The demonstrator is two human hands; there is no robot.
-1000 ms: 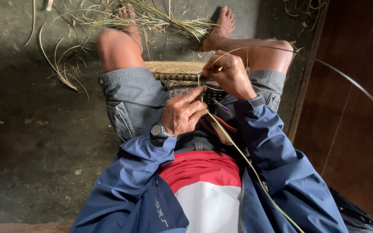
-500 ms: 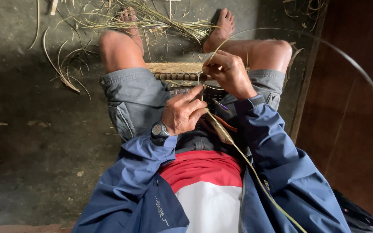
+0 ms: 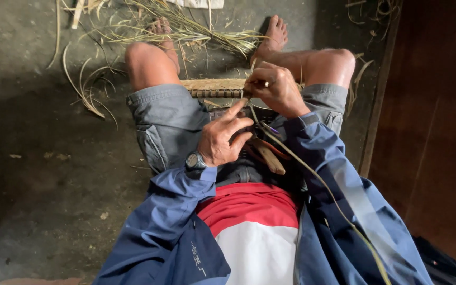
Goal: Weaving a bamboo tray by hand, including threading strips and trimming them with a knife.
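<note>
A: Woven basket (image 3: 213, 87) is resting across the lap, just beyond both hands; what is threatening it?

B: The long strip (image 3: 312, 174) may be kinking if pulled hard. The right hand (image 3: 276, 91) is pinching it closed at the rim; the left hand (image 3: 224, 138) is half open, forefinger pressing beside it.

The hands (image 3: 249, 113) hide most of the woven piece (image 3: 212, 87); the long strip (image 3: 333, 198) leaves the frame's bottom edge.
</note>
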